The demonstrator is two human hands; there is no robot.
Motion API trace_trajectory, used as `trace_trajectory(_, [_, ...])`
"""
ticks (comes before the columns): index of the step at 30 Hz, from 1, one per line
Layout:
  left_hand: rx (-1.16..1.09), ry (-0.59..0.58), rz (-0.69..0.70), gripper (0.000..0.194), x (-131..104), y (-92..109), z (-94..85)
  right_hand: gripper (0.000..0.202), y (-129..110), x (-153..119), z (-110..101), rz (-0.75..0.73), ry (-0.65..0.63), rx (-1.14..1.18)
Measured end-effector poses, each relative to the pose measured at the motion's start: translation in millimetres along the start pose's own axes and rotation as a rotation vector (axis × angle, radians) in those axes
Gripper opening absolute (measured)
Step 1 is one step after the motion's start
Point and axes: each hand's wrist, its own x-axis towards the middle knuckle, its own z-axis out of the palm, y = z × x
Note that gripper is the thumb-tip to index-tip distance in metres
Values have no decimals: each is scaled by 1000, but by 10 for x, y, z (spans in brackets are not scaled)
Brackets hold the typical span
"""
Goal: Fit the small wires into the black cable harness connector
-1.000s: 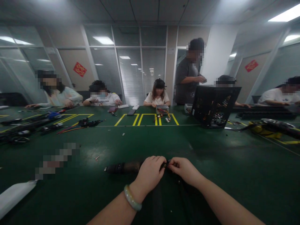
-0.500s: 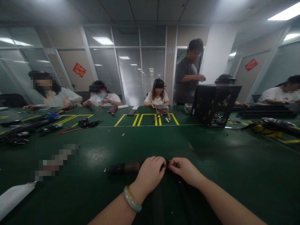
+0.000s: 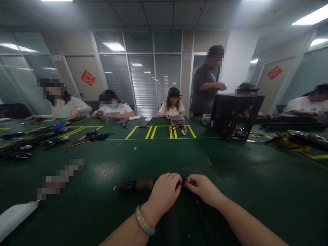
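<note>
A dark, cylindrical electric screwdriver [image 3: 143, 185] lies on the green table, its metal tip pointing left. My left hand [image 3: 165, 189], with a pale bangle at the wrist, is closed around the rear part of it and hides that end. Just right of it, my right hand [image 3: 202, 187] has thumb and fingers pinched together close to the left fingertips. Whatever sits in that pinch is too small and dark to make out. A dark cord [image 3: 198, 205] seems to run down from beneath the right hand toward me.
A black computer case [image 3: 235, 118] stands at the right back. Cable bundles [image 3: 94, 135] lie to the left, and a strap with yellow webbing [image 3: 292, 142] to the right. A white object [image 3: 17, 218] is at the near left. Several people sit opposite; one person [image 3: 207, 82] stands.
My hands keep nearly the same places and grips at the screwdriver's rear end. The whole view has shifted slightly down. Across the table, a seated person's hands have moved a little.
</note>
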Motion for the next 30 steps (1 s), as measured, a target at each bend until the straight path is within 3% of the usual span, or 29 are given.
trace_trajectory(17, [15, -16, -6, 17, -1, 52, -64, 16, 57, 4, 26, 3, -3, 6])
trace_trajectory(30, [9, 8, -20, 10, 0, -10, 19, 16, 24, 5, 25, 18, 3, 5])
